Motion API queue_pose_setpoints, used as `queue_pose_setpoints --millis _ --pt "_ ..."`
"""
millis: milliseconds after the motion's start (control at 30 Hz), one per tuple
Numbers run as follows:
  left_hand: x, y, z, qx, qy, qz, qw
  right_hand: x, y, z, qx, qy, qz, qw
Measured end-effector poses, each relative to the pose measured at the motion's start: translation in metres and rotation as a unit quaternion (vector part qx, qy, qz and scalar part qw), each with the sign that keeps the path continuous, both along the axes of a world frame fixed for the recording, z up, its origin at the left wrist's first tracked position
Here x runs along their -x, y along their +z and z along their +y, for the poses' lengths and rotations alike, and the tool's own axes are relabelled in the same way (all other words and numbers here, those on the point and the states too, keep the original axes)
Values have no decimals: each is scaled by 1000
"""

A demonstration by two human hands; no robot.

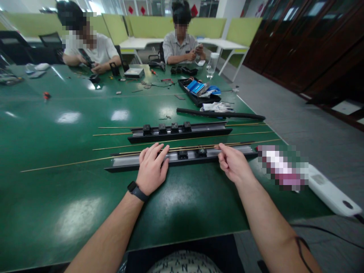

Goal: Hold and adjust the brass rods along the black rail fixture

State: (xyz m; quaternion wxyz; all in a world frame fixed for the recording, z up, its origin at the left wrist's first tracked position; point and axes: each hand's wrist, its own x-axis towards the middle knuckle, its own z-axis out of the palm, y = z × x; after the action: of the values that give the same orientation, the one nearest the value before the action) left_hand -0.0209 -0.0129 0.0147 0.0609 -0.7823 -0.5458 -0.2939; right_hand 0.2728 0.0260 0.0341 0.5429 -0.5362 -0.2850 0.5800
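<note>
A long channel-shaped rail [125,162] with black edges and a pale inside lies crosswise in front of me. My left hand [150,168], a dark watch on its wrist, rests over the rail with its fingers spread. At the other end, my right hand [231,161] pinches a thin brass rod [190,148] along the rail's far edge. Another brass rod [68,163] extends well past the rail's left end. Between my hands, a black block [182,153] and a second black block [202,151] sit in the channel.
Behind lies a similar rail [204,132] carrying several black blocks, with loose rods around it. Farther off are a black foam strip [222,113], gloves [217,107] and a black tray [196,99]. A white power strip [331,191] lies right. Two people sit across the green table [85,212].
</note>
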Motion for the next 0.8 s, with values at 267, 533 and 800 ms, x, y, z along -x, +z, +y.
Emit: queue_pose_setpoints --millis 267,533,800 --pt "1 0 1 1 -1 6 1000 -2 2 1 -1 -32 4 999" --pt "1 0 1 -1 -3 1 1000 -2 -1 2 -1 -20 3 1000" --pt "1 -1 1 5 -5 -10 1000 0 3 0 1 -14 -3 1000"
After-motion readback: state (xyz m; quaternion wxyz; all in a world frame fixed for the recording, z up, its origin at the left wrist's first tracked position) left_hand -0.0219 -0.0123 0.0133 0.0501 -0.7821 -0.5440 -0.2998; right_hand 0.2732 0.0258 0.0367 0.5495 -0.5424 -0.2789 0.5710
